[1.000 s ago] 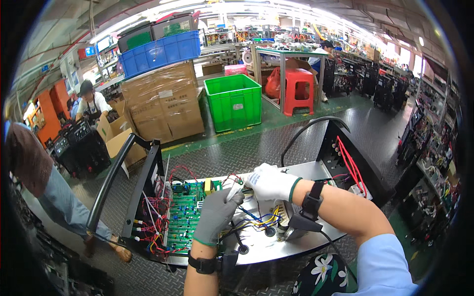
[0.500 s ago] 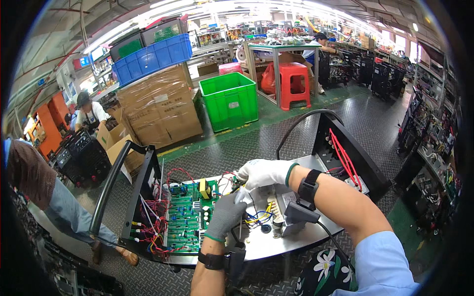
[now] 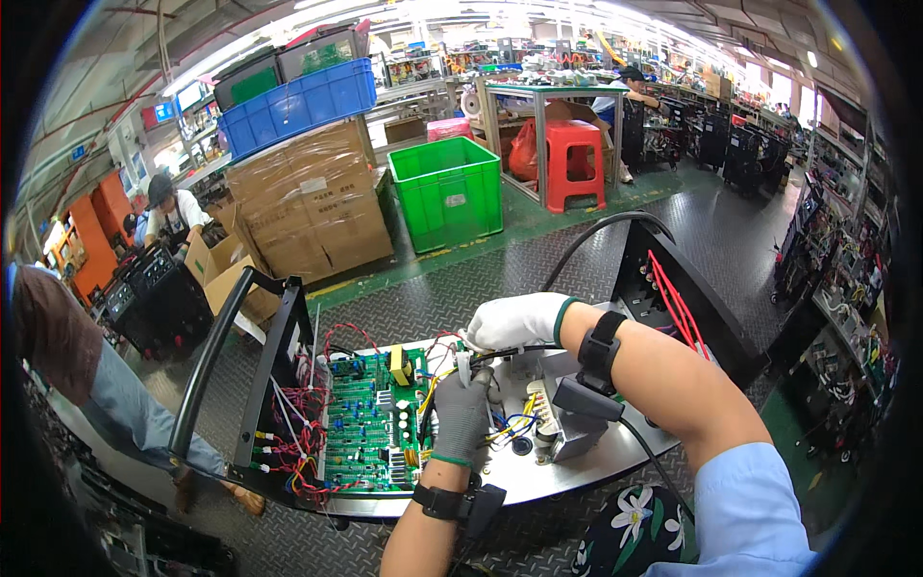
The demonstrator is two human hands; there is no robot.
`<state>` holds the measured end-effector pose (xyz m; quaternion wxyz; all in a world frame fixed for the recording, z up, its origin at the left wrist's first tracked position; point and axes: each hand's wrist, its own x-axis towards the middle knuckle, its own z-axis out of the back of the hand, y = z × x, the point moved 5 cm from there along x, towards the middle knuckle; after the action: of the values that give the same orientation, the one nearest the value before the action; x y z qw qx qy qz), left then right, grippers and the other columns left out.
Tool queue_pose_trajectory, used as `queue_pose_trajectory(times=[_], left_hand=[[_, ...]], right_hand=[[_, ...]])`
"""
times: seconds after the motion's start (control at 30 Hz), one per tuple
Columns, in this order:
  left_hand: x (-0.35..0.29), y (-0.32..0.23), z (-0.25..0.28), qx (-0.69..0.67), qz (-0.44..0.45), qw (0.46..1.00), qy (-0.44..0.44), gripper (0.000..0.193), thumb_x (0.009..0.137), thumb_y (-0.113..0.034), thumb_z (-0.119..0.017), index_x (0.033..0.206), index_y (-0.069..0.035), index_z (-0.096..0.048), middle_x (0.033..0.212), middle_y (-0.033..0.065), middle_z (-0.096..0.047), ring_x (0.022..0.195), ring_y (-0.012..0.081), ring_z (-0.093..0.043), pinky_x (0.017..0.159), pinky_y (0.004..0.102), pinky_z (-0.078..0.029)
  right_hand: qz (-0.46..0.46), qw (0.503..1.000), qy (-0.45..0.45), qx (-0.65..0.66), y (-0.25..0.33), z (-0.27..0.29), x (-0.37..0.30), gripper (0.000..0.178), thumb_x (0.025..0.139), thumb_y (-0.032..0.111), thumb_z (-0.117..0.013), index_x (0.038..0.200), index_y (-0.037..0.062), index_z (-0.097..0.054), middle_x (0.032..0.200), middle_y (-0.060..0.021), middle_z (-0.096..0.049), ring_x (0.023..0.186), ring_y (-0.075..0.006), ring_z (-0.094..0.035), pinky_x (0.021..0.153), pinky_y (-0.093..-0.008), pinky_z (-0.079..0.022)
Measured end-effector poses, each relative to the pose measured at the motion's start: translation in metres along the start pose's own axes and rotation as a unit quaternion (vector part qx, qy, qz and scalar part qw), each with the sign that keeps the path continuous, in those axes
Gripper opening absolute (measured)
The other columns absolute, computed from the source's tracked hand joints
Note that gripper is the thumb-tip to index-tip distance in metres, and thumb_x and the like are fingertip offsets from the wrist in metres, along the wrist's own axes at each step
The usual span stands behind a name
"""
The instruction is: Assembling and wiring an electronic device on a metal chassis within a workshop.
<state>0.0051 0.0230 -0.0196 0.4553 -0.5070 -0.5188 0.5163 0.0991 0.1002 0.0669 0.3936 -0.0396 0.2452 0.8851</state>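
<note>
In front of me lies an opened electrical chassis (image 3: 500, 489) with a metal base and black end panels. My left hand (image 3: 461, 415), in a grey glove, is over the middle of the base, just right of the green circuit board (image 3: 361, 423). Its fingers pinch a small white piece (image 3: 464, 370) that looks like a wire connector. My right hand (image 3: 517, 322), in a white glove, is closed just beyond it, fingertips close to the same spot; what they grip is hidden. A black cable (image 3: 514, 353) runs below the right hand. Yellow and blue wires (image 3: 519, 423) lie beside a terminal strip (image 3: 541, 412).
A black handle (image 3: 216, 356) rises at the chassis's left end, red wires (image 3: 678, 303) at its right panel. Beyond stand a green crate (image 3: 447, 197), a large carton (image 3: 308, 202) and a red stool (image 3: 574, 163). A person (image 3: 67, 346) stands at the left; others work farther back.
My left hand has shifted slightly right, and its forearm has swung right. The right hand has moved a little nearer and right. The white piece and black cable show more plainly between them.
</note>
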Motion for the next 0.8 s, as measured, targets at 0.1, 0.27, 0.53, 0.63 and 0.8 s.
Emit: queue_pose_trajectory(times=[0.1,0.27,0.53,0.63,0.8], left_hand=[[0.005,0.009,-0.001,-0.001,-0.005,1.000,-0.015,0.019,0.087,-0.016,-0.061,0.083,0.002,-0.065,0.060,0.0067,-0.062,0.052,0.0133,-0.059,0.048,0.0282,-0.045],[0.000,0.001,0.002,0.021,0.006,1.000,-0.014,0.016,0.087,-0.013,-0.057,0.088,0.000,-0.066,0.063,0.0042,-0.060,0.053,0.0113,-0.056,0.046,0.0253,-0.040],[-0.010,-0.053,0.014,0.280,-0.232,0.929,-0.075,0.014,0.080,-0.010,-0.062,0.087,0.002,-0.063,0.070,0.0128,-0.065,0.062,0.0192,-0.064,0.059,0.0315,-0.048],[0.010,-0.036,0.017,0.053,-0.088,0.995,0.016,0.015,0.084,-0.012,-0.062,0.088,0.003,-0.064,0.077,0.0095,-0.067,0.065,0.0140,-0.062,0.060,0.0256,-0.047],[0.012,-0.032,0.020,-0.097,-0.065,0.990,0.081,0.017,0.084,-0.014,-0.063,0.093,0.000,-0.067,0.075,0.0050,-0.068,0.060,0.0106,-0.058,0.055,0.0248,-0.041]], right_hand=[[0.009,0.998,-0.049,-0.035,0.002,0.000,0.002,0.017,0.073,0.009,-0.058,0.086,0.0016,-0.065,0.083,-0.0162,-0.066,0.080,-0.0301,-0.063,0.070,-0.0388,-0.047],[-0.029,0.997,-0.068,-0.020,-0.005,-0.004,0.005,0.017,0.070,0.007,-0.062,0.087,0.0044,-0.066,0.084,-0.0150,-0.067,0.082,-0.0291,-0.064,0.071,-0.0386,-0.048],[-0.015,0.986,-0.161,0.042,-0.004,0.000,-0.006,0.016,0.073,0.013,-0.061,0.086,0.0049,-0.065,0.084,-0.0151,-0.067,0.083,-0.0301,-0.064,0.072,-0.0380,-0.049],[0.008,0.976,-0.171,0.131,0.002,0.005,-0.015,0.024,0.076,0.011,-0.058,0.098,0.0023,-0.062,0.089,-0.0116,-0.066,0.084,-0.0208,-0.063,0.073,-0.0330,-0.049],[0.009,0.966,-0.047,0.255,0.000,0.000,-0.023,0.020,0.078,0.007,-0.057,0.095,0.0012,-0.064,0.088,-0.0051,-0.066,0.081,-0.0123,-0.060,0.073,-0.0286,-0.048]])
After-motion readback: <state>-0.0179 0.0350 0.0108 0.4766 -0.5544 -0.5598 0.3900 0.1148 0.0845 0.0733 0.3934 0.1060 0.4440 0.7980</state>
